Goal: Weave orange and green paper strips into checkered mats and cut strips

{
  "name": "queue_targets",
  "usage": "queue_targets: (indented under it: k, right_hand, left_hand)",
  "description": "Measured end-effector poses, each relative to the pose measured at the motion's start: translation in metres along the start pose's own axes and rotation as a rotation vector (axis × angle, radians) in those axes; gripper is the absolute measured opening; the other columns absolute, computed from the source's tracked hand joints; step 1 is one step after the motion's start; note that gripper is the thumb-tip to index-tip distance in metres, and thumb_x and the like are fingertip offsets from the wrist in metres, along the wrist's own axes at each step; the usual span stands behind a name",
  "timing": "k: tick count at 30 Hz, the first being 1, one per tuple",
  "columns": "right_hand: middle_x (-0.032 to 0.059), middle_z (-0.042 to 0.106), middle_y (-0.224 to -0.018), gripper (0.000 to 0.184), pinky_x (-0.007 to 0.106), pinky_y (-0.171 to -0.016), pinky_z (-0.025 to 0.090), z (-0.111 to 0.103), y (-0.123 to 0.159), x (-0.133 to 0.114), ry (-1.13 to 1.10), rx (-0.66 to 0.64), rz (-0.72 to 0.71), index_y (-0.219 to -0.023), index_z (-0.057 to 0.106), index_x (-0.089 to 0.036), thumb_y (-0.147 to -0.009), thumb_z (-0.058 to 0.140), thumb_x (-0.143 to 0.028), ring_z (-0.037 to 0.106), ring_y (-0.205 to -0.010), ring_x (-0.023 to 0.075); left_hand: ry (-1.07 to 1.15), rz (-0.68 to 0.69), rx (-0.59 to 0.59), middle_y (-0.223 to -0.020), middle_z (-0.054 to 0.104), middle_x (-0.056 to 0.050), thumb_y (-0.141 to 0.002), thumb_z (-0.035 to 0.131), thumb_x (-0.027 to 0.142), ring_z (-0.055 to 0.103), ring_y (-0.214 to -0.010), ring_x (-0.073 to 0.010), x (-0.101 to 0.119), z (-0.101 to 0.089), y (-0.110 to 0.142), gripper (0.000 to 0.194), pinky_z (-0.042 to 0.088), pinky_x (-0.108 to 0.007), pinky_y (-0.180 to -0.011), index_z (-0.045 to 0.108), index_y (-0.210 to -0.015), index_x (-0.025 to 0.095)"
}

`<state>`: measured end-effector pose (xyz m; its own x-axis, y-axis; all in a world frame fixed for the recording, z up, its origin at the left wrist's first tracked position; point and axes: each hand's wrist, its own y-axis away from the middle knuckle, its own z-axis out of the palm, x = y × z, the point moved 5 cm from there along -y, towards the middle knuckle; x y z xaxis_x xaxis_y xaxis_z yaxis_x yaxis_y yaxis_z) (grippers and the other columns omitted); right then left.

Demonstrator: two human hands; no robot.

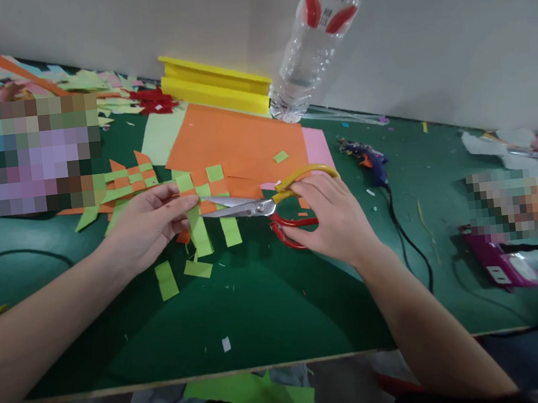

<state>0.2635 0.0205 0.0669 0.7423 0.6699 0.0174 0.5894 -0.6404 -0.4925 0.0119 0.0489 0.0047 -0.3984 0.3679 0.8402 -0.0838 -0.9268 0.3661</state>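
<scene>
Scissors (270, 211) are sitting in your right hand (333, 220), blades slightly parted at a green strip (198, 225) of the woven paper (203, 189) that your left hand (151, 223) is pinching; you're wise keeping those fingers behind the blades.

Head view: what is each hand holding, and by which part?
The right hand holds the scissors by their yellow and red handle loops. The left hand pinches the left edge of the woven orange and green paper piece.
</scene>
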Motion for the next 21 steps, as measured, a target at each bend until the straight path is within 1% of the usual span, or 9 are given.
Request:
queue_targets:
  k: [3, 7, 13, 16, 21]
  right_hand:
    - [0.0144, 0.067, -0.105, 0.038, 0.046, -0.087, 0.051, 0.0021, -0.0002, 0.0017, -0.018, -0.017, -0.024, -0.116, 0.055, -0.015, -0.084, 0.063, -0.034, 0.063, -0.1, 0.0304]
    - [0.0143, 0.068, -0.105, 0.036, 0.047, -0.087, 0.052, 0.0031, -0.0003, 0.0023, -0.036, -0.021, -0.032, -0.115, 0.056, -0.016, -0.085, 0.064, -0.033, 0.064, -0.1, 0.0302]
    - [0.0134, 0.068, -0.104, 0.031, 0.047, -0.087, 0.053, 0.0034, -0.0007, 0.0035, -0.051, -0.03, -0.019, -0.113, 0.058, -0.017, -0.085, 0.063, -0.028, 0.065, -0.1, 0.0295]
    - [0.014, 0.069, -0.102, 0.031, 0.047, -0.086, 0.053, 0.0034, -0.0006, 0.0038, -0.055, -0.029, -0.032, -0.113, 0.058, -0.016, -0.084, 0.064, -0.026, 0.065, -0.099, 0.0297]
    - [0.0127, 0.068, -0.104, 0.033, 0.048, -0.086, 0.054, 0.0036, 0.0006, 0.0051, -0.053, -0.028, -0.029, -0.115, 0.058, -0.018, -0.083, 0.064, -0.024, 0.065, -0.099, 0.0295]
  left_hand:
    - [0.0, 0.027, 0.038, -0.058, 0.062, 0.006, -0.06, 0.085, 0.01, 0.053, -0.047, -0.0055, 0.0013, -0.0025, -0.0002, 0.028, 0.048, -0.017, -0.046, 0.06, -0.071, 0.018]
    - [0.017, 0.033, 0.038, -0.056, 0.06, 0.007, -0.059, 0.086, 0.01, 0.053, -0.047, -0.0053, 0.0017, -0.0042, 0.0, 0.029, 0.049, -0.016, -0.046, 0.06, -0.069, 0.019]
    - [-0.018, 0.037, 0.034, -0.057, 0.06, 0.006, -0.064, 0.082, 0.01, 0.054, -0.049, -0.0053, 0.002, -0.0026, -0.0005, 0.024, 0.047, -0.016, -0.045, 0.061, -0.071, 0.018]
    - [-0.021, 0.041, 0.027, -0.057, 0.06, 0.006, -0.066, 0.08, 0.008, 0.053, -0.047, -0.005, 0.0022, -0.0018, -0.001, 0.022, 0.045, -0.016, -0.044, 0.061, -0.071, 0.018]
    - [-0.015, 0.037, 0.028, -0.058, 0.06, 0.006, -0.067, 0.079, 0.008, 0.054, -0.048, -0.0051, 0.0006, -0.0031, -0.0017, 0.021, 0.044, -0.015, -0.044, 0.061, -0.071, 0.017]
